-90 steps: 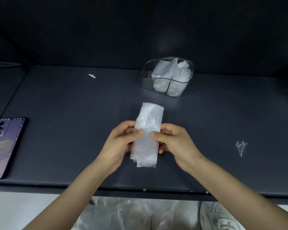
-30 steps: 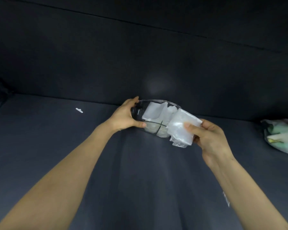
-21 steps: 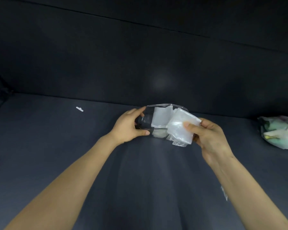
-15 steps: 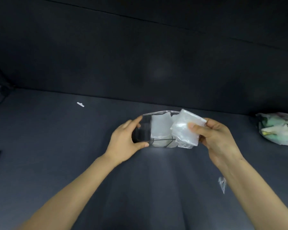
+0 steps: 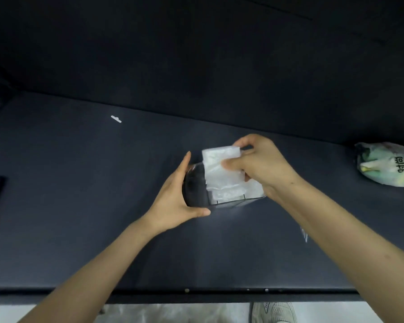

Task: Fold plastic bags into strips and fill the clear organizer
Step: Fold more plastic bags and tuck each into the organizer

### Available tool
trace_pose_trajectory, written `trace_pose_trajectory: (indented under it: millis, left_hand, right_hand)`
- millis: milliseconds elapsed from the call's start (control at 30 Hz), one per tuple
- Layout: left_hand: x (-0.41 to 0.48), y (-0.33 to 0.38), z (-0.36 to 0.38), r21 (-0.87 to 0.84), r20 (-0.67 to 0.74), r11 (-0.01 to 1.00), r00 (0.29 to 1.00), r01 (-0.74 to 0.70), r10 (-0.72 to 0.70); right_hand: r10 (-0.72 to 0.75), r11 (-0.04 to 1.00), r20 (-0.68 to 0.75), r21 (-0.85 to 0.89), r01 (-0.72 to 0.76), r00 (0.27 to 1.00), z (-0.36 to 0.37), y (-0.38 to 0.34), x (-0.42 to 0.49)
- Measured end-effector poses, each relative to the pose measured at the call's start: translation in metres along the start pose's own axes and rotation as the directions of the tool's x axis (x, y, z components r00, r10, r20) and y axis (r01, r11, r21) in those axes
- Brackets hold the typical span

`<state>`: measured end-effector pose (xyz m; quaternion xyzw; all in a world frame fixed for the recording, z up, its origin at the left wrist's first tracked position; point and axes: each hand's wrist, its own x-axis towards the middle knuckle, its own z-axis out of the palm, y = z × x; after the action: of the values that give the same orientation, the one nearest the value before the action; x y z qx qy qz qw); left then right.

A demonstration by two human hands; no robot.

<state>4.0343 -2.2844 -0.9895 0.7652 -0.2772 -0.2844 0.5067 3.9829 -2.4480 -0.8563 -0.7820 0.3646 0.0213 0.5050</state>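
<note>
One folded bag strip (image 5: 220,157) is going into the clear organizer (image 5: 222,202), which is sitting on the desk (image 5: 79,206), nearer its back edge. Right hand (image 5: 260,165) is pinching the strip, thumb against fingers (image 5: 245,141), steering it down beside strips (image 5: 226,194) already inside. Left hand (image 5: 176,198) is wrapping around the organizer's left end, probably bracing it against sliding. Can't tell which compartment though.

A single head-worn wide-angle camera looks forward and down, close over the dark table (image 5: 79,206).
</note>
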Motion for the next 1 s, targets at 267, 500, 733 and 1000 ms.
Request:
trace_pose_trajectory:
  millis: [267,500,733,1000]
  left_hand:
    - [-0.017,-0.006,0.011,-0.036,-0.070,0.998,0.996,-0.053,0.050]
    - [-0.024,-0.001,0.017,0.029,-0.127,0.997,0.989,-0.073,0.077]
    - [-0.026,0.000,0.013,0.018,-0.122,1.000,0.992,-0.016,0.018]
    - [-0.026,0.000,0.014,0.024,-0.153,1.000,0.988,0.015,-0.011]
  right_hand:
    - [-0.052,0.669,0.099,-0.735,0.108,0.994,0.043,-0.019,-0.005]
    - [-0.132,0.465,0.130,-0.867,0.178,0.983,0.076,-0.010,-0.007]
    - [-0.084,0.778,0.181,-0.602,0.178,0.980,0.057,0.002,-0.009]
    - [-0.176,0.800,0.148,-0.554,0.229,0.973,0.080,0.025,-0.010]
